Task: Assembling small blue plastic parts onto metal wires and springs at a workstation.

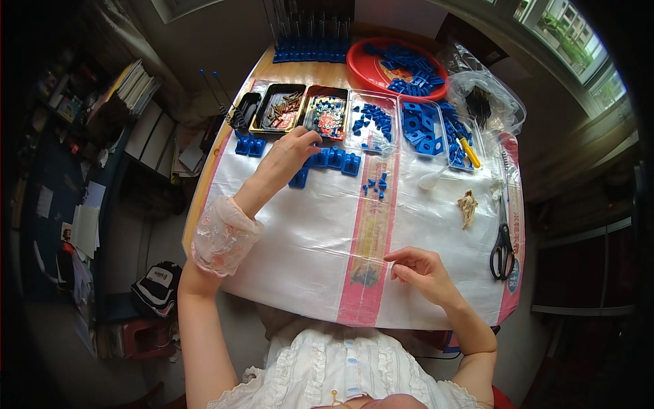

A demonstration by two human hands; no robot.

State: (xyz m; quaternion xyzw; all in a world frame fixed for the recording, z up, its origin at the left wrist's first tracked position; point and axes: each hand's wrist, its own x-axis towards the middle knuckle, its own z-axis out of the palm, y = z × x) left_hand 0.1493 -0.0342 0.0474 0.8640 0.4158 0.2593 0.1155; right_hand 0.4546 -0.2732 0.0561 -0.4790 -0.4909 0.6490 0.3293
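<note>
My left hand [293, 153] reaches over the back of the table, its fingers bent together at the left end of a row of blue plastic blocks [335, 157]. What lies between those fingertips is too hidden to make out. Just behind it are a black tray of small round metal and blue-tinted parts [325, 111] and a black tray of brass and reddish pins [281, 109]. One more blue block [298, 178] sits in front of the row. My right hand [419, 273] rests near the front, fingers apart and half bent, with nothing seen in it. Several tiny blue pieces [377, 185] lie between the hands, farther back.
Clear trays of small blue wedges [372, 123] and flat blue plates [422, 129] continue rightward, with a yellow-handled tool [470, 153]. Behind stand a red basin [354, 63] of blue parts and blue blocks with upright rods [310, 53]. Black scissors [503, 252] lie at right.
</note>
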